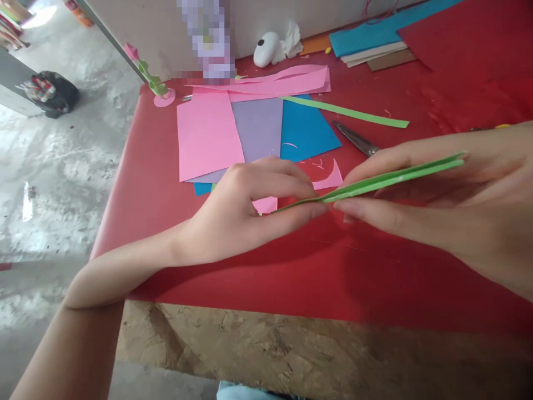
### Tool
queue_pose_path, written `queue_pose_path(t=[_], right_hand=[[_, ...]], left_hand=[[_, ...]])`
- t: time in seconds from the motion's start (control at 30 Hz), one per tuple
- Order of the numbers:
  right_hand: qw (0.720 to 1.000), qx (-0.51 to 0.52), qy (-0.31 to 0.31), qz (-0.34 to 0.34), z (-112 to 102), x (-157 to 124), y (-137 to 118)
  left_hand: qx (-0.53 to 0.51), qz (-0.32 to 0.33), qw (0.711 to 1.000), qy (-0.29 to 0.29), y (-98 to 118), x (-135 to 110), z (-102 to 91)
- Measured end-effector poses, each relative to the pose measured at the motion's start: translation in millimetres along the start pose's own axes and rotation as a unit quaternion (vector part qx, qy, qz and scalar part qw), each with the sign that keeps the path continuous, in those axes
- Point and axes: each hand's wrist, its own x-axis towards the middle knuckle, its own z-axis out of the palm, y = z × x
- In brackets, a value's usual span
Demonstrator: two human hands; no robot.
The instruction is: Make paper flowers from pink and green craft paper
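Between my two hands a narrow green paper strip [389, 179] is held above the red table, doubled over, its two layers slightly apart at the right end. My left hand [254, 203] pinches the strip's left part between thumb and fingers. My right hand [420, 205] pinches it near the middle, thumb below and fingers behind. The fingertips of both hands nearly meet. Under and behind my left hand lie a pink paper sheet [208, 139], a lilac sheet [259, 128] and a blue sheet [307, 130]. Scissors [356, 139] lie partly hidden behind my right hand.
On the red table [258, 283] lie pink strips [283, 80], a loose green strip [353, 111] and a pink scrap [331, 178]. A paper flower [152, 78] stands at the back left corner. A white rounded object [266, 49] and stacked coloured sheets [366, 36] sit along the wall.
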Motion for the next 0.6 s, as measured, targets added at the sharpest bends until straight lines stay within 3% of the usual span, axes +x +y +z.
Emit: queue_pose_path(t=[0.1, 0.27, 0.4, 0.6], right_hand=[[0.994, 0.104, -0.031, 0.0, 5.5, 0.6, -4.5], [0.982, 0.18, -0.043, -0.037, 9.9, 1.4, -5.6], [0.981, 0.189, -0.035, -0.035, 10.0, 0.8, -2.9], [0.982, 0.182, -0.026, -0.031, 12.0, 1.8, -9.4]], left_hand=[[-0.035, -0.026, 0.999, 0.001, 1.0, -0.1, 0.8], [-0.052, -0.04, 0.998, 0.0, 2.4, -0.6, 2.8], [-0.089, -0.025, 0.995, 0.025, 3.3, 0.0, 4.0], [-0.167, -0.072, 0.98, 0.088, -0.2, 1.5, 5.1]])
